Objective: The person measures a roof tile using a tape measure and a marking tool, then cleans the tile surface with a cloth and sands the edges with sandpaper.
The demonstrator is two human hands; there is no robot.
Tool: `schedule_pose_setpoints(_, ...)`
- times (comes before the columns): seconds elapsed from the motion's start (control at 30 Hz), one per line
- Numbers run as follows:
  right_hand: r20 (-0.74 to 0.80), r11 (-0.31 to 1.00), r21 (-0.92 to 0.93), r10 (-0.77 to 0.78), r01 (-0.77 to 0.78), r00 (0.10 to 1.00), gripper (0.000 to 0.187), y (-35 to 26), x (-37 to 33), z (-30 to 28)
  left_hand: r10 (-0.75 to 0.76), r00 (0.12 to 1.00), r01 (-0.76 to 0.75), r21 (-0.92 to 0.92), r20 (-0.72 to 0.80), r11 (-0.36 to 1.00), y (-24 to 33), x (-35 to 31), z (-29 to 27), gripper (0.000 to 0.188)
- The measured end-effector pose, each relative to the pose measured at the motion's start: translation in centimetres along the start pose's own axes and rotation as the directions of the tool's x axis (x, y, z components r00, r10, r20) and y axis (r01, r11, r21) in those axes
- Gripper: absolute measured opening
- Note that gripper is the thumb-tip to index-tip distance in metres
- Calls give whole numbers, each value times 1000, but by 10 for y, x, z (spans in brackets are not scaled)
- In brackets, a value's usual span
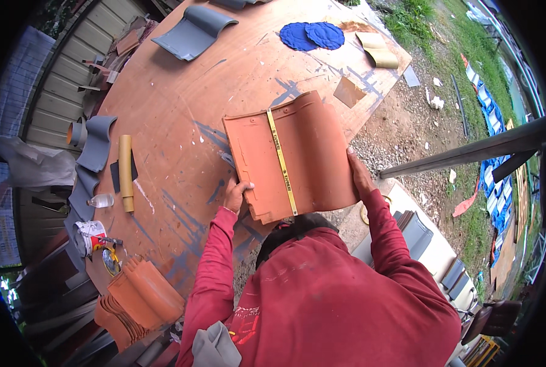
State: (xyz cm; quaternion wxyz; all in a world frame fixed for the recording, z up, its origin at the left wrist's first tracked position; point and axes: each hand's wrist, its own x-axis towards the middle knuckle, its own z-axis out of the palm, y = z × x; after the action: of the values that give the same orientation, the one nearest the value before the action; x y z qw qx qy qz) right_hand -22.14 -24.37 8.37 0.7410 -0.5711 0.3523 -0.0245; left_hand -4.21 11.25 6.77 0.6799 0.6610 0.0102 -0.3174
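Observation:
An orange clay roof tile (303,159), curved along its right side, is tilted up in front of me. Down its flatter part runs a narrow yellow printed strip (281,162). My left hand (236,194) grips the tile's lower left edge, its thumb over the top face. Against the right edge, my right hand (361,175) is closed on the tile, some fingers hidden behind it. Beneath is a reddish-brown wooden table (175,122) with grey paint smears.
A grey roof tile (195,32) and blue round pads (313,36) lie far off on the table. At left are a tan tube (125,173), a clear bottle (101,200), a white tub (91,237) and stacked orange tiles (144,296). A post (462,151) slants in from the right.

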Motion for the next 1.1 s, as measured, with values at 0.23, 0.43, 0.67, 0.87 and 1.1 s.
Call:
schedule_pose_setpoints(0.23,-45,910,-372,-215,183,976,94,-42,-49,59,333,912,-185,484,-240,855,-32,-11,-31,30)
schedule_pose_setpoints(0.43,36,852,-496,-173,168,984,117,-58,-52,59,256,913,-205,185,-318,961,-51,-48,-22,40)
schedule_pose_setpoints(0.67,305,699,-633,-169,332,937,121,-90,-25,116,142,863,-149,24,-485,988,-79,-145,-18,17)
schedule_pose_setpoints(0.87,602,541,-661,-32,520,798,105,-130,32,197,276,793,5,459,-543,889,-118,-166,-42,54)
schedule_pose_setpoints(1.1,550,397,-750,-70,529,832,100,-129,28,247,96,855,458,829,-510,320,-25,-183,-28,49)
